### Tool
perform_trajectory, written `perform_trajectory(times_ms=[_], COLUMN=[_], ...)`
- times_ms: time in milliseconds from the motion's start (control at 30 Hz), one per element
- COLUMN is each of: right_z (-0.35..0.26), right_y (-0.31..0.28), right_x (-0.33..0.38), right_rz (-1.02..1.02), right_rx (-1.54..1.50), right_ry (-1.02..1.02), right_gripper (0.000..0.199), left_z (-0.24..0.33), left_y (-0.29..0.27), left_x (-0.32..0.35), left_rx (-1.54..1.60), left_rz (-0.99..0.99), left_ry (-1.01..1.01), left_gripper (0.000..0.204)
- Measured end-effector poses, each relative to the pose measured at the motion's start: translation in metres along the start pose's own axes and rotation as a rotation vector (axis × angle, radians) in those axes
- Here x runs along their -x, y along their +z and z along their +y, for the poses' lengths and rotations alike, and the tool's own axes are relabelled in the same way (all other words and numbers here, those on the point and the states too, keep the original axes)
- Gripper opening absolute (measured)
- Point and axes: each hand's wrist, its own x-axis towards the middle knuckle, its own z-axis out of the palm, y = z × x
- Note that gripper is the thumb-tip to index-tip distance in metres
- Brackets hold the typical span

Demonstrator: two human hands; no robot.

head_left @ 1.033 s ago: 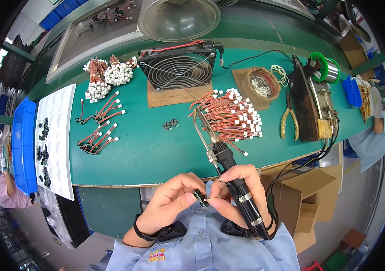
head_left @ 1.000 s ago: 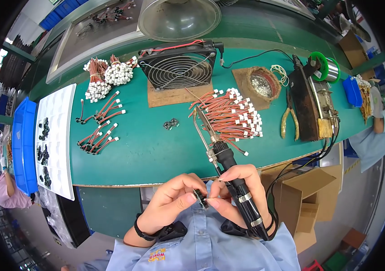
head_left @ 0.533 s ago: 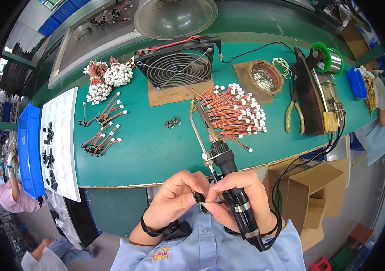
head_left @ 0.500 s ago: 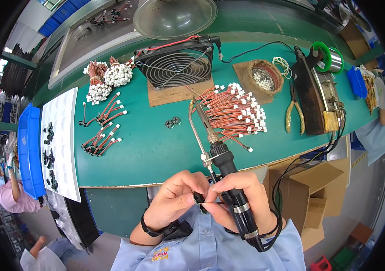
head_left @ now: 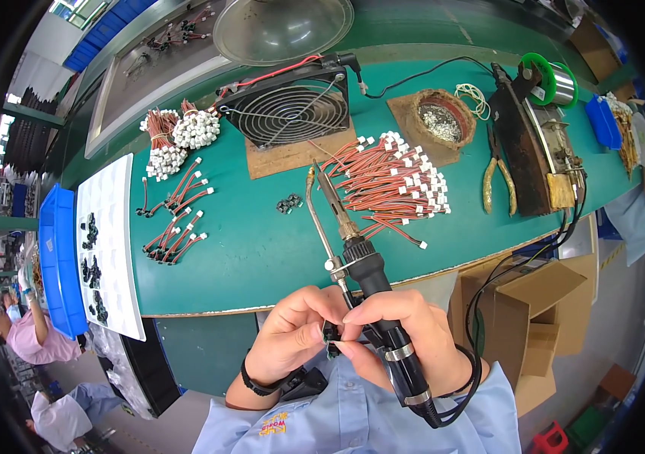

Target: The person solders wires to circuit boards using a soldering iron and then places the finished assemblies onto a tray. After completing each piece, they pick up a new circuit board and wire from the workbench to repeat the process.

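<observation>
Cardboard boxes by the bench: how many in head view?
3 visible. One large open cardboard box sits just under the green bench edge at right; a smaller box lies below it; a third is lowest, beside the right sleeve. More may be hidden under the bench.

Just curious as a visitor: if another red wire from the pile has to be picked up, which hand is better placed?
Probably the left hand: it pinches only a small black part. The right hand grips the soldering iron.

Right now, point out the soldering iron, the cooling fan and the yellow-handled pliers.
soldering iron (head_left: pixel 372 276): head view, on its black handle above the right hand.
cooling fan (head_left: pixel 286 112): head view, on the middle of its wire grille.
yellow-handled pliers (head_left: pixel 498 181): head view, where its two handles part.
</observation>
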Motion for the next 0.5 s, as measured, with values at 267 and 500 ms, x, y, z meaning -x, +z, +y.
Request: perform_trajectory(times_ms=[267,500], right_z=[0.0004,0.0020], right_y=[-0.0013,-0.0032], right_x=[0.0019,0.0016], right_rz=[-0.012,-0.014], right_rx=[-0.017,-0.007], right_ry=[0.037,0.015], right_gripper=[0.041,0.042], left_z=[0.0003,-0.0004], left_y=[0.0037,0.0031], left_x=[-0.0004,0.0000], left_rx=[-0.020,-0.035], left_rz=[0.035,0.045], left_ry=[-0.002,0.006], left_gripper=[0.022,0.019])
